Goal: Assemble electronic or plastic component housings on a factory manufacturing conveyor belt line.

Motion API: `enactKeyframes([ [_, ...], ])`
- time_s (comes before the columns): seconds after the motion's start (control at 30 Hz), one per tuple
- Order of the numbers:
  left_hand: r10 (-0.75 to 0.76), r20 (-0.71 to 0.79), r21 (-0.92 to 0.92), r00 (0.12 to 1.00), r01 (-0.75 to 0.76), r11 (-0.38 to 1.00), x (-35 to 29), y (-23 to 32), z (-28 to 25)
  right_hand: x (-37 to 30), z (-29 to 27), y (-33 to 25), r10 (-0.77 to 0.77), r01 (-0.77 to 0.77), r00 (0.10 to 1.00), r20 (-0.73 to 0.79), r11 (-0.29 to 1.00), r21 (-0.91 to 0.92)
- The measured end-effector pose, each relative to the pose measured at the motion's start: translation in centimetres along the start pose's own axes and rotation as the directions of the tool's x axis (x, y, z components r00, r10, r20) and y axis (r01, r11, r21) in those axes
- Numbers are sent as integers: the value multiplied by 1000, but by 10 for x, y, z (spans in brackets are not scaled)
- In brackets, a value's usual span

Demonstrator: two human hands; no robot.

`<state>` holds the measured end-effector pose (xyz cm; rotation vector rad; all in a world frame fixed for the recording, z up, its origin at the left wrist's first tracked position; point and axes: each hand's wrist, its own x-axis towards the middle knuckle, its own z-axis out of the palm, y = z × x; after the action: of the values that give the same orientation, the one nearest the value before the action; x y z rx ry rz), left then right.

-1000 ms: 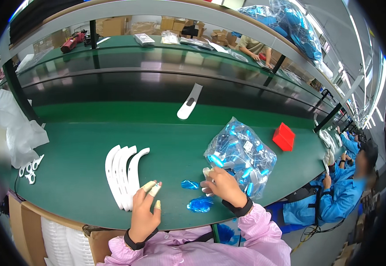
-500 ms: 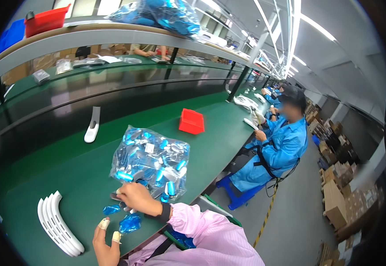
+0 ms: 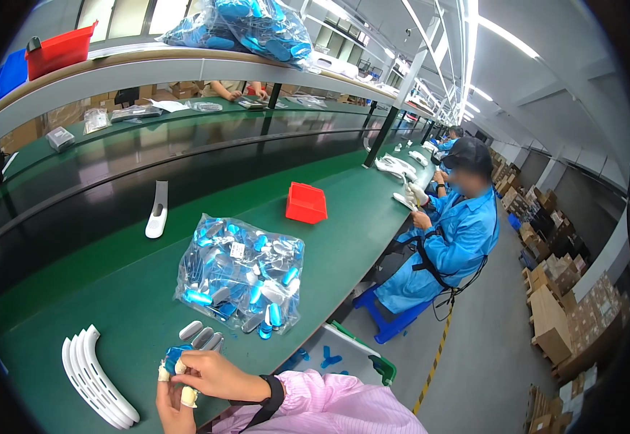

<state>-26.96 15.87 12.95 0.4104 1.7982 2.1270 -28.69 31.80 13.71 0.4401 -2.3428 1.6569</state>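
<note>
My right hand (image 3: pixel 221 374) reaches in from the lower edge, its thumb and fingers closed on a crumpled piece of blue film (image 3: pixel 176 355). Close below, my left hand (image 3: pixel 173 409) has thumb and index finger apart. Its index tip touches or nearly touches the film. Pale finger cots cover some fingertips of both hands. Just beyond my right hand, several small grey and white oval pieces (image 3: pixel 191 330) lie side by side. Behind them sits a clear plastic bag (image 3: pixel 242 275) filled with similar ovals, many covered in blue film.
Several white curved strips (image 3: pixel 96 380) lie together at left. A white-and-grey handle-shaped part (image 3: pixel 157 211) and a red bin (image 3: pixel 306 202) stand farther back on the green bench. Below its edge is a grey crate (image 3: pixel 354 356) with blue scraps. A co-worker (image 3: pixel 448 231) sits at right.
My right hand has moved from the bag's near edge toward my left hand. The two loose blue film pieces on the bench are now gathered at my fingers, and the ovals lie uncovered.
</note>
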Motion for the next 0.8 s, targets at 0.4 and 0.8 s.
enactKeyframes([
  [0.4, 79, -38, 379, 996, -59, 924, -4, -5, -12, 2, -24, 3, 42, -34, 965, 259, 999, -35],
  [0.8, -33, -245, -16, 969, 30, 999, -4, -4, -12, -21, -33, 15, -19, 197, 953, 302, 796, -573],
])
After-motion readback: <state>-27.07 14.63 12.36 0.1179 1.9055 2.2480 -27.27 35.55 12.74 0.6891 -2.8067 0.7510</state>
